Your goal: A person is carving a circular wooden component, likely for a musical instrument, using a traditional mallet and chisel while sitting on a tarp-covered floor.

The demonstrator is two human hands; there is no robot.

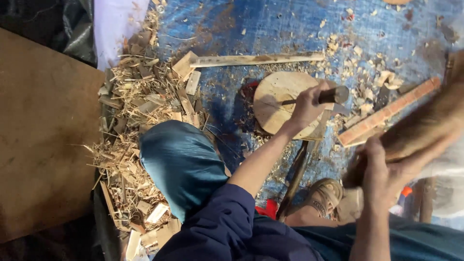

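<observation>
Nearest the lens sat my dark blue sleeve (227, 227), with my teal-clad knee (181, 162) just above it. Going left to right from there: a brown board (43, 130) filled the left edge. Next to it, a heap of wood chips and splinters (135, 111) lay on the blue tarp (270, 29) that covered the floor, touching the knee on its left side. A thin pale wooden strip (256, 60) lay flat above the middle, well apart from my hands.

My left hand (305, 107) was closed tight around the dark handle of a tool (333, 95), held over a round wooden block (280, 99) that sat on the tarp. The hand overlapped the block's right side; I couldn't tell if the tool touched it. A dark stick (296, 176) ran from below the block down toward my sandalled foot (325, 195).

Right of that, a reddish flat slat (386, 113) lay at a slant, more chips scattered near it. My right hand (386, 179) was clamped on a brown wooden piece (425, 125), which was badly blurred; its shape was unclear. It rose toward the right edge, above the slat. Both hands were well apart, each gripping its own thing.
</observation>
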